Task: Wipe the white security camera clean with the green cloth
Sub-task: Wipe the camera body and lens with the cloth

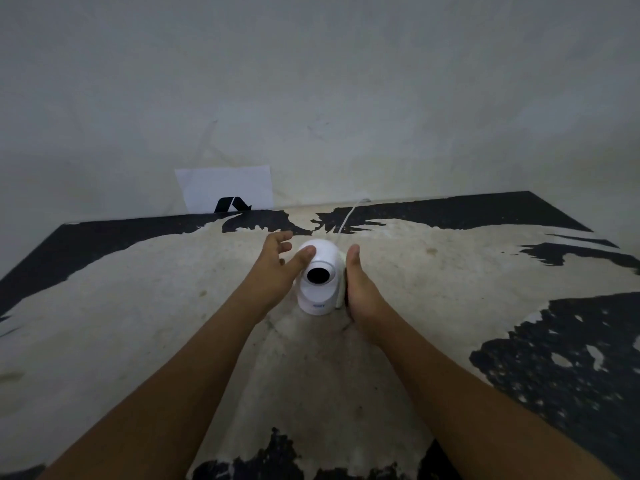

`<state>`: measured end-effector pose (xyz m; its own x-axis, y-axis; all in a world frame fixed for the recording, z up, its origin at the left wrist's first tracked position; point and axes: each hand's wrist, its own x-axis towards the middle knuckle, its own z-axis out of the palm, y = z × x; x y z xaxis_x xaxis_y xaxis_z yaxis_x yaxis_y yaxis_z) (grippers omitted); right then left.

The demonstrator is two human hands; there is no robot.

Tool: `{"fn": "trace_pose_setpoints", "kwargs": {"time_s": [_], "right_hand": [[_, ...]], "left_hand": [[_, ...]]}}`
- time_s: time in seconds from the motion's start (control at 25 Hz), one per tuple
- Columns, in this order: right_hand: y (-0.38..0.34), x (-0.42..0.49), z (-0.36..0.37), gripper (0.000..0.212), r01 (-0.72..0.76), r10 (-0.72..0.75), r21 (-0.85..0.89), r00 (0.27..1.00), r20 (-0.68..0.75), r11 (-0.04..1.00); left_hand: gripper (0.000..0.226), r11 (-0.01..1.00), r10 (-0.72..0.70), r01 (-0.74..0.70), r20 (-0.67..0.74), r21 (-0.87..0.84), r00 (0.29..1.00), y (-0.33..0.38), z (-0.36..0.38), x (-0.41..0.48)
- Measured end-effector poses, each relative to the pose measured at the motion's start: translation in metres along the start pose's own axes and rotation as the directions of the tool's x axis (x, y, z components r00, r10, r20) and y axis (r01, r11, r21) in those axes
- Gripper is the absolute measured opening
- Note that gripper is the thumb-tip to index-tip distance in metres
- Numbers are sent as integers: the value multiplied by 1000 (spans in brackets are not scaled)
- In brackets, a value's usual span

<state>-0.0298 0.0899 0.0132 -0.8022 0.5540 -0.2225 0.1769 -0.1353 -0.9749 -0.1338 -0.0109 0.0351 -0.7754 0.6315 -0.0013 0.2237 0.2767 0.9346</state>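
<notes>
The white security camera (pixel 320 278) stands on the worn table, its dark round lens facing me, with a white cable (pixel 348 216) running back to the wall. My left hand (pixel 277 261) is at its left with fingers spread apart and the thumb tip resting on the top of the camera's head. My right hand (pixel 358 289) lies flat against the camera's right side. A thin pale green edge, the green cloth (pixel 341 292), shows pressed between that palm and the camera. Most of the cloth is hidden.
The table (pixel 450 289) has a cream top with peeling black patches and ends at a grey wall. A white sheet of paper (pixel 225 188) with a black mark leans on the wall behind the table's far edge.
</notes>
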Motion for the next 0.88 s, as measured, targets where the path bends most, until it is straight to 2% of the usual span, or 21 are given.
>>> {"fn": "trace_pose_setpoints", "kwargs": {"time_s": [0.16, 0.24, 0.36, 0.44, 0.52, 0.6, 0.72, 0.8, 0.88], "right_hand": [[-13, -3, 3, 90, 222, -224, -46, 974, -26, 974], [-37, -1, 3, 87, 284, -281, -119, 959, 44, 951], [-67, 8, 5, 75, 289, -282, -81, 955, 89, 954], [-70, 12, 7, 59, 327, -327, 7, 945, -14, 945], [-61, 12, 4, 41, 391, -376, 22, 898, -230, 920], [-42, 8, -1, 37, 370, -356, -19, 877, -323, 929], [-15, 5, -4, 53, 244, -272, -140, 930, -246, 960], [-9, 3, -2, 58, 210, -238, -147, 947, -213, 967], [-9, 3, -2, 58, 211, -231, -111, 949, -214, 971]], "left_hand": [[66, 997, 44, -47, 43, 54, 998, 0, -3, 2], [72, 974, 164, -167, 36, 151, 986, 3, -9, 3], [75, 840, 360, -378, 123, 389, 925, 13, -21, 8], [61, 737, 385, -442, 220, 511, 896, 20, -22, 12], [46, 687, 331, -435, 282, 582, 900, 25, -22, 14], [41, 706, 282, -428, 329, 564, 901, 27, -23, 14], [36, 850, 195, -326, 329, 414, 924, 35, -21, 12], [48, 951, 113, -189, 294, 246, 949, 41, -15, 13], [63, 989, -8, -36, 291, 146, 957, 44, -7, 14]]}}
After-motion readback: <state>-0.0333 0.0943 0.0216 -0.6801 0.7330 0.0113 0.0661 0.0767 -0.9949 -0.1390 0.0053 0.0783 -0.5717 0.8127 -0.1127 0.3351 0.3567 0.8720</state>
